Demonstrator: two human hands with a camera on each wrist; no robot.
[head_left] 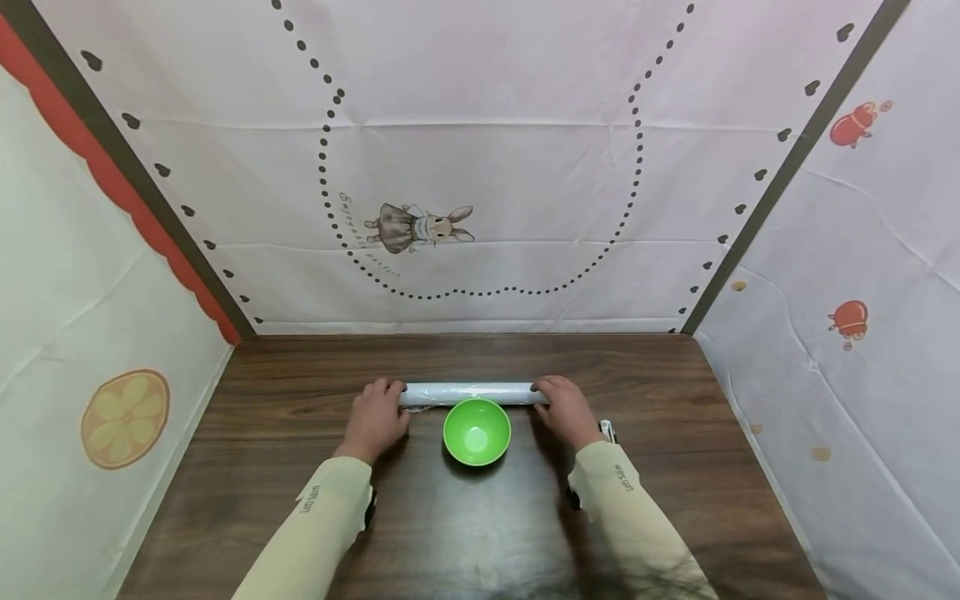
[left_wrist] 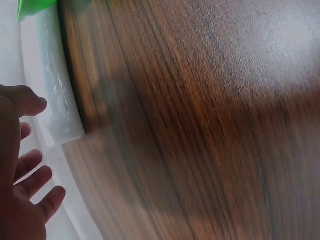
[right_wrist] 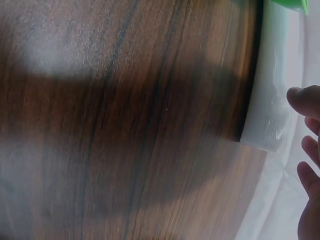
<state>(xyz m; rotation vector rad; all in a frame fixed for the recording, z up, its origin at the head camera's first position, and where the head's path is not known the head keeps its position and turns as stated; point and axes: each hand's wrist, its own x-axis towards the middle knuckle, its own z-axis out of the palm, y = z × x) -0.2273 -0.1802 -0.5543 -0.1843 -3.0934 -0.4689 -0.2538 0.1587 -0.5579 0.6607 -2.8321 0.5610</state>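
Observation:
A roll of clear plastic wrap [head_left: 468,393] lies crosswise behind a green bowl [head_left: 477,432], which overlaps its front edge in the head view. At the roll's left end, my left hand [head_left: 377,418] holds it between thumb and fingers. My right hand [head_left: 567,412] holds the right end the same way. In the left wrist view the thumb [left_wrist: 35,104] lies over the roll [left_wrist: 55,85], with the other fingers curved and spread. The right wrist view has the right thumb [right_wrist: 302,101] at the roll's side [right_wrist: 270,95].
A brown wood-grain table [head_left: 480,533] carries everything. Close to the right wrist lies a small silver-and-dark object [head_left: 607,430], partly hidden by the sleeve. White printed cloth walls [head_left: 480,275] border the back and both sides.

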